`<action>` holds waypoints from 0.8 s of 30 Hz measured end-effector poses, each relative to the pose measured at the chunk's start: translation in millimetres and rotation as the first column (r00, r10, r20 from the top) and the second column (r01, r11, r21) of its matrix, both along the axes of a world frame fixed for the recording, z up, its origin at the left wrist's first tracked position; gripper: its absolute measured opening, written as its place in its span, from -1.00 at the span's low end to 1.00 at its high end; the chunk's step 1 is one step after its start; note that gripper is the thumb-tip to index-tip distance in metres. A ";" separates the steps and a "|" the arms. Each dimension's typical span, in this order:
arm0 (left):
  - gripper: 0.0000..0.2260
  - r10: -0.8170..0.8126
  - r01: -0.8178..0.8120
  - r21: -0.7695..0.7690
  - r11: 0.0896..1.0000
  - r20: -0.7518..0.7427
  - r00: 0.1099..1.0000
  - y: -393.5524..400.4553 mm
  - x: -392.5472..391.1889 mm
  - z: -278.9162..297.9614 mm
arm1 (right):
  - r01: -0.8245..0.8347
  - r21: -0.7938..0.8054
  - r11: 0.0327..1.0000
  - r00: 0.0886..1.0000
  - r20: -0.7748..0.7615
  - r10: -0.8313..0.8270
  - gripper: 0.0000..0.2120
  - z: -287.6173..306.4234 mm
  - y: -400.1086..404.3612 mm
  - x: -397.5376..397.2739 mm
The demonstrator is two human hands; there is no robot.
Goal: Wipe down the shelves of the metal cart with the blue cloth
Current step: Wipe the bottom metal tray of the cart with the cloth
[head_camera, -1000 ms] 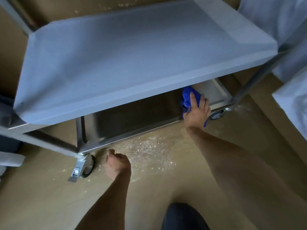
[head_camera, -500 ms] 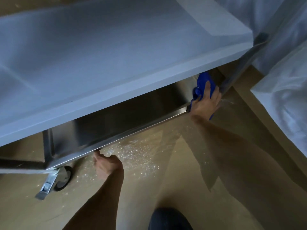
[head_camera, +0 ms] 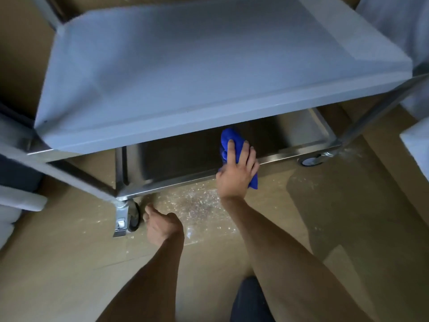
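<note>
A blue cloth (head_camera: 228, 141) lies bunched on the front rim of the metal cart's lower shelf (head_camera: 299, 133), pressed there by a person's right hand (head_camera: 236, 174), fingers spread flat over it. The left hand (head_camera: 162, 225) hangs loosely curled, holding nothing, near a caster (head_camera: 130, 217) above the speckled floor (head_camera: 197, 205).

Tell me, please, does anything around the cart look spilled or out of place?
Yes: pale crumbs or powder lie scattered on the floor just in front of the lower shelf, between the two hands. They look like debris from wiping. Nothing else stands out.
</note>
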State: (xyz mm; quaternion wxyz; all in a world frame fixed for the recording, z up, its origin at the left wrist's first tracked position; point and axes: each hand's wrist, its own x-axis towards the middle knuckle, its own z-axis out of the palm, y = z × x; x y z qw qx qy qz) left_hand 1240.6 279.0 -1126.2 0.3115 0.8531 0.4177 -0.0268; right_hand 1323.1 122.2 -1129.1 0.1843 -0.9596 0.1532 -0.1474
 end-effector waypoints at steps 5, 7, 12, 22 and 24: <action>-0.45 0.075 -0.075 0.006 0.997 0.050 0.996 78.6 -11.4 7.2 | -0.260 0.020 0.965 0.966 0.014 0.260 -0.28 4.6 112.8 -16.0; -0.41 0.093 -0.094 0.004 0.996 0.062 0.994 107.8 -14.3 9.9 | -0.409 0.034 0.912 0.913 0.024 0.408 -0.27 8.1 159.0 -25.4; -0.36 0.110 -0.111 0.022 0.994 0.045 0.993 159.1 -37.6 14.9 | -0.553 0.141 0.821 0.825 -0.039 0.563 -0.26 18.9 254.6 -46.3; -0.59 0.268 -0.281 -0.261 0.924 -0.084 0.960 146.4 -68.7 68.7 | -0.219 0.584 0.782 0.915 -0.156 0.373 -0.38 79.4 185.4 -100.0; -0.63 0.174 -0.201 -0.314 0.928 -0.114 0.978 127.3 -69.8 89.0 | 0.091 0.738 0.669 0.909 -0.335 0.246 -0.52 97.0 159.4 -120.2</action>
